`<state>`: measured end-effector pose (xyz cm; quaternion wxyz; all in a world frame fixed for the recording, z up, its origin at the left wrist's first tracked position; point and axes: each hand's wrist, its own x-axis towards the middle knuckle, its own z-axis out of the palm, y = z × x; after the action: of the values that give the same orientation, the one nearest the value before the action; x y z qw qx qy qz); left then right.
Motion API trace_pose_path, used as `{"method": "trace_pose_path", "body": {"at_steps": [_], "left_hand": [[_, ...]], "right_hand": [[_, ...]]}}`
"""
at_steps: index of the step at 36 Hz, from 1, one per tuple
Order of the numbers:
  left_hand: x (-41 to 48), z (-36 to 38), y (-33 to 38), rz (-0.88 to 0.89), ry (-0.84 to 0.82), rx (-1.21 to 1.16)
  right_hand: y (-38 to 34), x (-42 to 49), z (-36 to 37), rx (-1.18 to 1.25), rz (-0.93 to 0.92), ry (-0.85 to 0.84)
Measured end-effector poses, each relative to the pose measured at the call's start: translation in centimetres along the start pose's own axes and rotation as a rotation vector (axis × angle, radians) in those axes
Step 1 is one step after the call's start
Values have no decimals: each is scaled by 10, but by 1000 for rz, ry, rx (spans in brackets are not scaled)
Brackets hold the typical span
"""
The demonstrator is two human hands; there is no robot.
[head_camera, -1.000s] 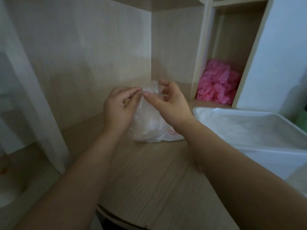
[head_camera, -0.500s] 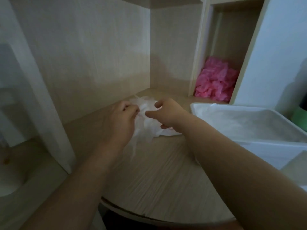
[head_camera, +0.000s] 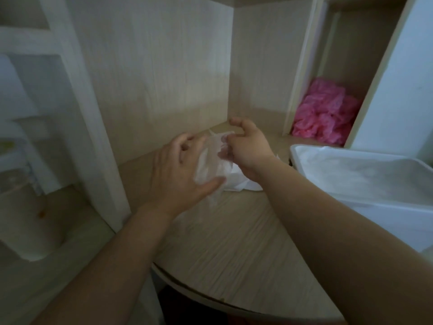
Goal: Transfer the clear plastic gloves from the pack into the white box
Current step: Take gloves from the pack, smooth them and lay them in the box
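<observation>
A crumpled pack of clear plastic gloves (head_camera: 212, 164) lies on the wooden desk (head_camera: 234, 242) near the back corner. My left hand (head_camera: 178, 174) lies against the pack's left side, fingers curled over its top and thumb pressed under its lower edge. My right hand (head_camera: 246, 146) comes from the right and pinches clear film at the top of the pack, its other fingers curled above. The white box (head_camera: 365, 184) stands open to the right of the pack, with clear plastic inside it.
A pink heap of plastic (head_camera: 325, 113) fills the shelf compartment behind the box. Wooden walls close in the desk at the left and back. A white post (head_camera: 93, 127) stands at the left, and the desk's curved front edge runs below my arms.
Both hands came down with the pack from mid-air onto the desk. My left hand opened from a fingertip pinch into a wider hold on the pack's side. The view has tilted slightly.
</observation>
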<state>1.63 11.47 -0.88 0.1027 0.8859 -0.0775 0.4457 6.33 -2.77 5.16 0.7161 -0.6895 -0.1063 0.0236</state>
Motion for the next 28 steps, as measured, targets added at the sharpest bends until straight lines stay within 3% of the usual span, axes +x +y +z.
{"method": "trace_pose_path", "body": {"at_steps": [3, 5, 12, 18, 22, 25, 28], "left_hand": [[-3, 10, 4, -73, -200, 39], [-2, 17, 10, -87, -231, 47], [26, 24, 38, 111, 181, -145], [60, 19, 79, 249, 432, -233], [72, 16, 114, 337, 556, -291], [75, 25, 134, 334, 494, -343], [73, 35, 152, -33, 196, -556]], "right_hand": [[-5, -2, -9, -47, -51, 35], [-9, -4, -16, -56, -69, 51], [-36, -17, -61, 70, -75, 98], [-53, -26, -127, 71, -246, 264], [-62, -39, -168, 70, -270, 268], [-64, -48, -196, 68, -234, 266], [-59, -55, -213, 54, -146, 273]]}}
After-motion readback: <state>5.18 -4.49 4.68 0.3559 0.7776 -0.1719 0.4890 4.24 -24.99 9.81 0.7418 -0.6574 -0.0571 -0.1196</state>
